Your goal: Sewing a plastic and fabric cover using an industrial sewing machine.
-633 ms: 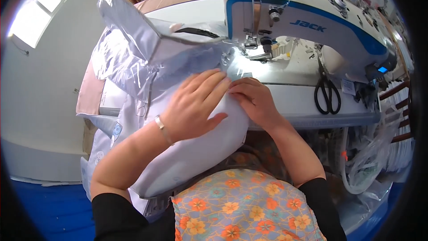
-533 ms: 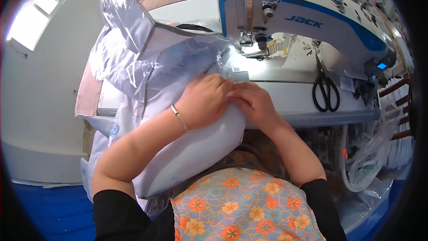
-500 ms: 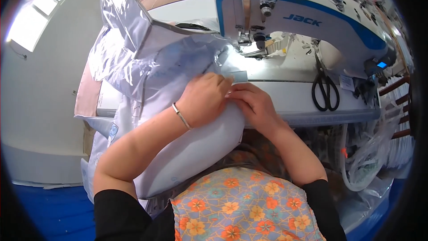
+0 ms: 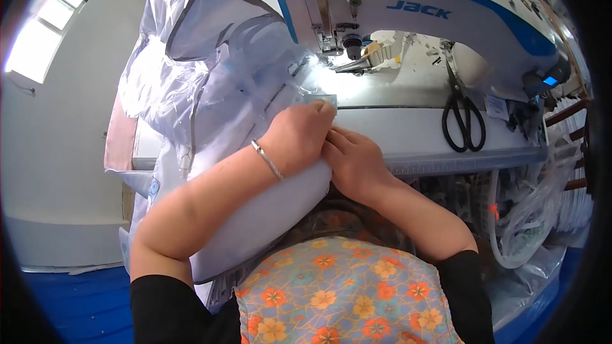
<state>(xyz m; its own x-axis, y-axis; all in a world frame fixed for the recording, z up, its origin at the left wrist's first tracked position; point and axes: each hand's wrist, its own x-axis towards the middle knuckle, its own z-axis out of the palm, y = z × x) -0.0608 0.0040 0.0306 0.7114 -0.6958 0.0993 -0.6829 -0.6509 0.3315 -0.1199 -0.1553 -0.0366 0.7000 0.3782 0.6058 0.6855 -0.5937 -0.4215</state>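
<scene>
A large pale fabric piece [image 4: 261,216], with clear plastic film and dark-edged seams, spreads over the machine bed and hangs into my lap. My left hand [image 4: 298,137], a bracelet at its wrist, is closed on the fabric's right edge, just in front of the sewing machine's needle area. Tight against it, my right hand [image 4: 357,162] grips the same edge from the right, its fingers bent and their tips partly hidden by the left hand. A small pale-blue strip [image 4: 324,99] shows just beyond my left knuckles. The lit presser foot area lies farther off, apart from both hands.
The white and blue sewing machine [image 4: 382,0] arches over the far side. Black scissors [image 4: 463,118] lie on the table at the right, by thread scraps. A clear plastic bag [image 4: 526,216] hangs below the table's right end. A window is at the far left.
My view has shifted, with the machine now farther left and higher. My right hand has come a little nearer to me, its fingertips tucked beside the left hand. The plastic film's upper fold has flopped over.
</scene>
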